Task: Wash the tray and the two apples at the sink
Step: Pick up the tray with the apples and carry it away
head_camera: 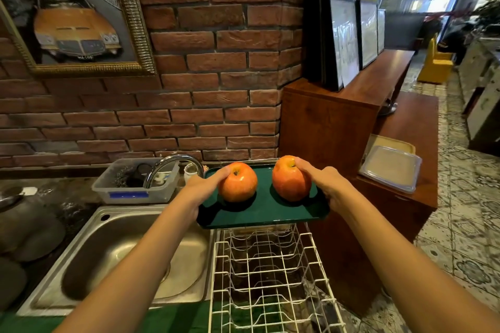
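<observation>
Two apples, one [237, 181] left of the other [291, 179], sat loose on the tray [266, 211], each hand [199, 192] [328, 186] gripping an edge, thumb pinning fruit; tilting toward the sink [89, 249] at lower left risked a roll-off.

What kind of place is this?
Probably the washing-up corner of a cafe or restaurant: a steel sink with a wire dish rack beside it, and a wooden service counter toward a tiled dining area.

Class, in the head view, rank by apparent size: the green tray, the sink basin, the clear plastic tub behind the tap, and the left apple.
1. sink basin
2. green tray
3. clear plastic tub, farther back, so true size is unsure
4. left apple
</observation>
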`<state>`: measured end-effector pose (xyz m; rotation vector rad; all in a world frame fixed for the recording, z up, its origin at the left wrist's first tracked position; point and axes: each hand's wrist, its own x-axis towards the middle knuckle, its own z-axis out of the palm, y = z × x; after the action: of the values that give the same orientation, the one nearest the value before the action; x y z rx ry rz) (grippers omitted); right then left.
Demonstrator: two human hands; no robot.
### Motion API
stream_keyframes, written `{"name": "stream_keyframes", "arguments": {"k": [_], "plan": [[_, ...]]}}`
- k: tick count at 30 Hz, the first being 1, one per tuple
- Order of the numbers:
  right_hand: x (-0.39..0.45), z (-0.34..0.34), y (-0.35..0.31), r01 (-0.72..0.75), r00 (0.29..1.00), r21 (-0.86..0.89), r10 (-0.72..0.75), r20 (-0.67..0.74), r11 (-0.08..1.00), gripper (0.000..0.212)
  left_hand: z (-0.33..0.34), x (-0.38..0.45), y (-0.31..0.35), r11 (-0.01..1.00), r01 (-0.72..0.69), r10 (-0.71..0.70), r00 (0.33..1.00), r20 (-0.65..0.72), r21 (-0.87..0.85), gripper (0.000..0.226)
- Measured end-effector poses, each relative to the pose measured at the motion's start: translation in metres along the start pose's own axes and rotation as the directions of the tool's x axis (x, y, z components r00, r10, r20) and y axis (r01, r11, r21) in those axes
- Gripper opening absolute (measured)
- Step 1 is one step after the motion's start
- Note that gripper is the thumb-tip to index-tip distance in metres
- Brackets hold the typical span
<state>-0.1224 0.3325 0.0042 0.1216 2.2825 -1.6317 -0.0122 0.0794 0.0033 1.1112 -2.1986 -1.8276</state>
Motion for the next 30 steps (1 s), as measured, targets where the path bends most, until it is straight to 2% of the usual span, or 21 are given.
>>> {"name": "stream_keyframes", "arguments": {"k": [12,22,30], "plan": [[0.010,0.008,0.014,-0.033,0.999,-0.017,0.033,0.010,0.999,0.099,0.004,0.004,-0.012,1.000,0.002,-0.002,1.000,0.003,0.009,0.102],[0.014,0.011,0.022,-0.020,1.000,-0.018,0.020,0.012,1.000,0.094,0.005,0.008,-0.017,1.000,0.004,-0.004,1.000,0.007,0.022,0.108],[0.011,0.013,0.025,-0.008,1.000,0.029,0.008,0.006,1.000,0.095,0.006,0.006,-0.019,1.000,0.002,-0.002,1.000,0.004,-0.011,0.103]]}}
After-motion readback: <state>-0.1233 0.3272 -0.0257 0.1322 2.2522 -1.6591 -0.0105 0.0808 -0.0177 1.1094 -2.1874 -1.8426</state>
